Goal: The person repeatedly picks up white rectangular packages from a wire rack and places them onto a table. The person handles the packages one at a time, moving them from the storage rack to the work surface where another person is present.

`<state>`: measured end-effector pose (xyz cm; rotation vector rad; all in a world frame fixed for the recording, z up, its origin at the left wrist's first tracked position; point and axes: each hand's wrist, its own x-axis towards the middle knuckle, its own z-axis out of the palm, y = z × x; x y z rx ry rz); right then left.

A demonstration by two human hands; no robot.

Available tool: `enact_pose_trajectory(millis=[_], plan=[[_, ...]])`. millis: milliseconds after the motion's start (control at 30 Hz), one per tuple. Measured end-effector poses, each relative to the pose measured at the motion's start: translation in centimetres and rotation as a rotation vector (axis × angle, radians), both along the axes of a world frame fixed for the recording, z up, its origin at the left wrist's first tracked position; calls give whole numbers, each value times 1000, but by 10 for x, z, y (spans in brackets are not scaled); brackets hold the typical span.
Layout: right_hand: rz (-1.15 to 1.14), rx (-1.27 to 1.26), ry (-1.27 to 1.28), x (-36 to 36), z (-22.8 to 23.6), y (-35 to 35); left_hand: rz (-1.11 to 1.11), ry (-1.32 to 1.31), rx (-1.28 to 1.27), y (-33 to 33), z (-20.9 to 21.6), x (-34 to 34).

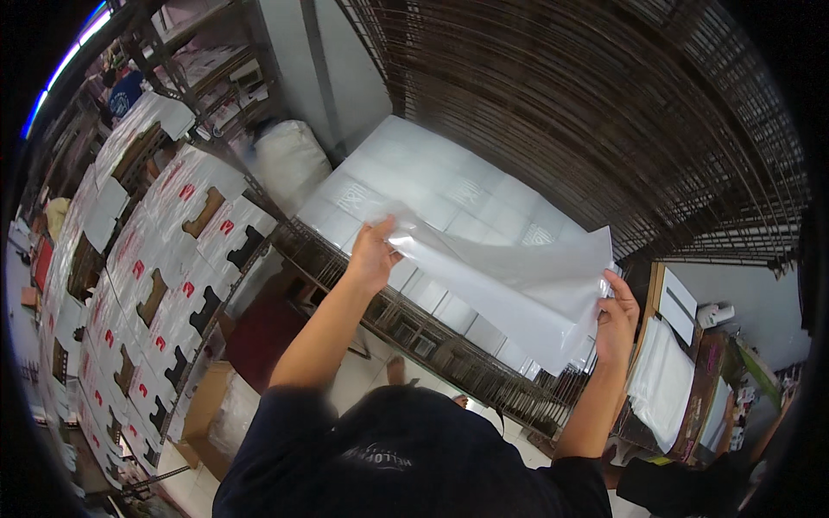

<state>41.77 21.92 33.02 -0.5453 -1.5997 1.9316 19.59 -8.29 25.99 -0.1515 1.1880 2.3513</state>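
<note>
Both hands hold one clear plastic bag [509,285] up over the stack of bags [432,186] on the wire rack [449,345]: the left hand [373,256] pinches its upper corner, the right hand [615,324] grips the far edge. The bag seems freshly lifted; separating it cleanly probably needs steady tension.

- white bag [518,285]: flat, glossy plastic, held up at centre, left hand [373,255] on one end, right hand [615,324] on the other
- bag stacks [432,186]: white, faint grey prints, in wire rack behind
- white boxes [164,285]: rows at left, red marks, dark cutouts
- clear-bag pile [661,384]: right
</note>
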Motion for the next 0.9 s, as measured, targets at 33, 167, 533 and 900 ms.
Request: enact_pose_trajectory(millis=[33, 167, 533, 900], plan=[[-3, 14, -7, -11, -8, -3, 53, 13, -5, -11, 5, -4], [-20, 124, -111, -36, -63, -9, 179, 3, -70, -48, 5, -8], [-56, 420, -485, -108, -265, -22, 253, -48, -477, -82, -202, -78], [-31, 383, -694, -119, -294, -34, 336, 86, -1012, -83, -240, -92]])
